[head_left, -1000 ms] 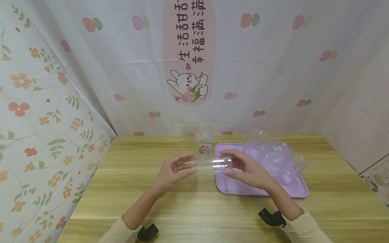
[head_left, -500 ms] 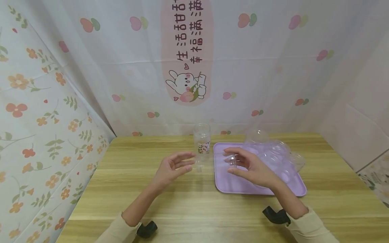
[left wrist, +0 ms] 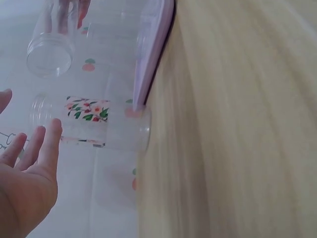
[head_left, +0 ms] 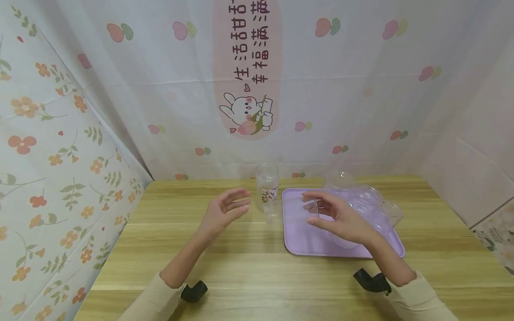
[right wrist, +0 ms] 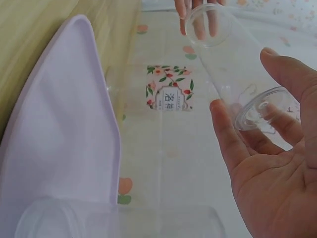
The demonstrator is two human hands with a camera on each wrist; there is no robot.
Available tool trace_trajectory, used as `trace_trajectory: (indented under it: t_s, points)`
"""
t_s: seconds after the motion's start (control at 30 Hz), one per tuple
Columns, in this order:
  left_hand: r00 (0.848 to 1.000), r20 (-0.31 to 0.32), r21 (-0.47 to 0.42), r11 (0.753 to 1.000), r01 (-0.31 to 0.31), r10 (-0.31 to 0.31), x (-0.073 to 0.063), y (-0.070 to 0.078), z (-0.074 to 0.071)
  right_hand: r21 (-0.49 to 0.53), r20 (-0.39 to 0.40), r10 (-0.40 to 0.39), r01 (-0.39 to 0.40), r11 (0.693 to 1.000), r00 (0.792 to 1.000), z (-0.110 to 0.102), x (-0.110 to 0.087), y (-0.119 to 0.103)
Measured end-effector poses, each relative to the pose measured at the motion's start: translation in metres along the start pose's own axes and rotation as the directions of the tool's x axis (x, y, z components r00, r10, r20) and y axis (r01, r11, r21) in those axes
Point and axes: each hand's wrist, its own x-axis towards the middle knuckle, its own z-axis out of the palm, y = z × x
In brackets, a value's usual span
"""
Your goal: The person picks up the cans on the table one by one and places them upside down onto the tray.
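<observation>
A clear plastic jar (right wrist: pixel 228 57) lies level in the air, and my right hand (head_left: pixel 341 218) grips one end of it. In the right wrist view, thumb and fingers (right wrist: pixel 228 131) curl round that rimmed end. The jar's other end points toward my left hand (head_left: pixel 225 211), which is held apart from it with fingers loosely bent and nothing in them. Behind the hands stands a second clear jar (head_left: pixel 267 183) with a flowered label (right wrist: pixel 169 91). In the left wrist view, the left fingers (left wrist: pixel 49 146) overlap this standing jar.
A lilac tray (head_left: pixel 297 243) sits right of centre on the wooden table (head_left: pixel 241 285). Several clear containers (head_left: pixel 367 196) are heaped on its right side and past its edges. A printed curtain (head_left: pixel 329 98) hangs along the table's back edge.
My left hand has let go of the jar's left end and drawn back to the left. The right hand has shifted slightly right, carrying the jar. The labelled jar still stands in place.
</observation>
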Motion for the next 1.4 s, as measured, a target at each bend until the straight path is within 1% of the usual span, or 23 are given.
trace_trajectory:
  t_s: [0.1,0.2,0.37,0.47,0.6,0.77,0.87,1.0,1.13,1.27,1.4]
  points:
    - [1.000,-0.025,0.037,0.999,-0.004,0.005,0.003,0.001,-0.003,-0.013,0.003,0.019,-0.019,1.000,1.000,-0.004,0.001,-0.001]
    - [0.999,-0.034,0.093,0.996,-0.017,0.020,0.007,0.002,-0.006,-0.031,-0.002,0.031,-0.031,0.999,1.000,-0.008,0.001,-0.001]
    - [0.998,-0.048,0.193,0.980,-0.040,0.050,0.012,0.004,-0.009,-0.050,-0.006,0.020,-0.020,0.999,1.000,-0.014,0.001,0.000]
    - [0.997,-0.049,0.212,0.976,-0.050,0.061,0.013,0.004,-0.010,-0.064,0.002,0.008,-0.008,0.998,1.000,-0.017,0.001,0.000]
    - [0.996,-0.034,0.216,0.974,-0.070,0.079,0.016,0.004,-0.011,-0.102,0.000,0.020,-0.019,0.995,1.000,-0.020,0.004,-0.003]
    - [0.994,-0.020,0.246,0.964,-0.096,0.104,0.021,0.004,-0.013,-0.148,-0.002,0.026,-0.026,0.989,1.000,-0.025,0.006,-0.006]
    - [0.995,-0.011,0.270,0.958,-0.096,0.103,0.024,0.005,-0.014,-0.188,-0.009,0.013,-0.014,0.982,1.000,-0.028,0.008,-0.007]
    - [0.995,0.004,0.318,0.943,-0.099,0.103,0.027,0.005,-0.015,-0.231,-0.015,-0.005,0.002,0.973,1.000,-0.033,0.010,-0.008]
    - [0.993,0.028,0.371,0.922,-0.114,0.112,0.032,0.006,-0.015,-0.259,-0.011,-0.001,-0.002,0.966,1.000,-0.037,0.012,-0.008]
    - [0.993,0.054,0.418,0.901,-0.117,0.104,0.039,0.009,-0.016,-0.291,-0.008,0.033,-0.034,0.956,0.999,-0.041,0.014,-0.010]
    - [0.994,0.071,0.468,0.878,-0.105,0.081,0.046,0.013,-0.017,-0.335,-0.001,0.074,-0.070,0.940,0.997,-0.044,0.018,-0.013]
